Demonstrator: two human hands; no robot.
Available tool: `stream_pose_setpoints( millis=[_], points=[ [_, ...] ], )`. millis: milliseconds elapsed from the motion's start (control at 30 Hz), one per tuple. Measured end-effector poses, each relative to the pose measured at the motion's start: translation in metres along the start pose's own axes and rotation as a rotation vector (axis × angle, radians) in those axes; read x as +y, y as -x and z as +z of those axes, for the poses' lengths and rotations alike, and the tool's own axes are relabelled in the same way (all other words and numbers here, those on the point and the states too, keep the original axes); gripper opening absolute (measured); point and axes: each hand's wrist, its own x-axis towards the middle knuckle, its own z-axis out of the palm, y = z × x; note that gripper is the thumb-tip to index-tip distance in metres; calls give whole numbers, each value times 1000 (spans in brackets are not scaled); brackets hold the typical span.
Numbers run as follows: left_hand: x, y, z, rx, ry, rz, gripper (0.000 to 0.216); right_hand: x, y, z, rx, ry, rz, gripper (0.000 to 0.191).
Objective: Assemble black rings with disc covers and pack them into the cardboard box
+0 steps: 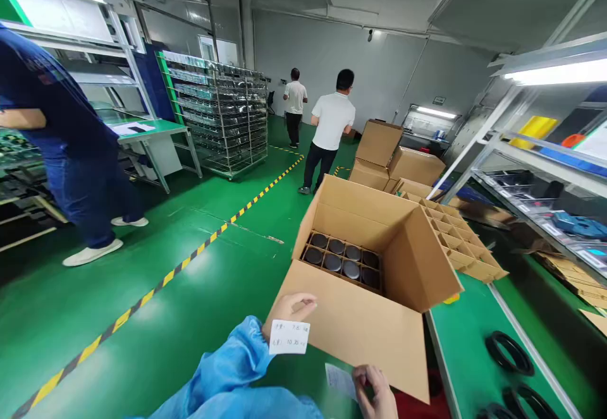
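Observation:
My left hand (290, 308) is over the near flap of an open cardboard box (353, 327), thumb and fingers curled into a pinch; anything between the tips is too small to make out. A white label (289, 337) with handwritten figures lies against that wrist, below the thumb. Lower right, my right hand (375, 391) pinches the edge of a second white label (340, 381), close to the flap's near edge. Inside the box, several round dark-topped items (351, 269) stand upright in cardboard divider cells.
Beside the box are a cardboard divider grid (458, 242) and black rings (509, 352) on a green bench (467, 330). A person in dark blue (85, 134) is at left; two people in white tops (334, 114) are further off. A wire rack (222, 115) stands behind.

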Motion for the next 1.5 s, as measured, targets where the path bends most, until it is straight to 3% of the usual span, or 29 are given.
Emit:
stream_pose_setpoints(
  millis=[100, 267, 367, 467, 600, 733, 967, 1100, 1200, 1267, 1333, 1500],
  points=[
    [-29, 0, -102, 143, -25, -65, 35, -57, -46, 80, -110, -73, -9, 23],
    [-81, 24, -261, 374, -128, -233, 45, -179, -118, 205, -307, -144, -25, 14],
    [-108, 41, -326, 457, -161, -346, 51, -230, -149, 259, -420, -145, -12, 18],
    [-126, 46, -363, 489, -165, -435, 59, -257, -172, 298, -493, -119, 19, 20],
    [-130, 22, -386, 543, -152, -408, 63, -265, -202, 350, -538, -106, 95, 23],
    [-136, -40, -412, 517, -121, -323, 62, -251, -243, 401, -490, -139, 190, 24],
    [-153, -216, -459, 401, -206, -197, 58, -202, -363, 471, -274, -367, 393, 23],
    [-157, -314, -472, 246, -236, -101, 58, -201, -443, 484, -158, -492, 479, 21],
    [-168, -378, -478, 156, -278, -133, 61, -205, -491, 480, -61, -541, 534, 19],
    [-178, -421, -473, 44, -278, -204, 69, -199, -515, 473, 33, -570, 588, 16],
    [-187, -465, -454, -141, -268, -284, 76, -183, -528, 463, 150, -593, 654, 13],
    [-198, -550, -368, -591, -251, -305, 70, -144, -507, 433, 577, -584, 840, 13]
  ],
)
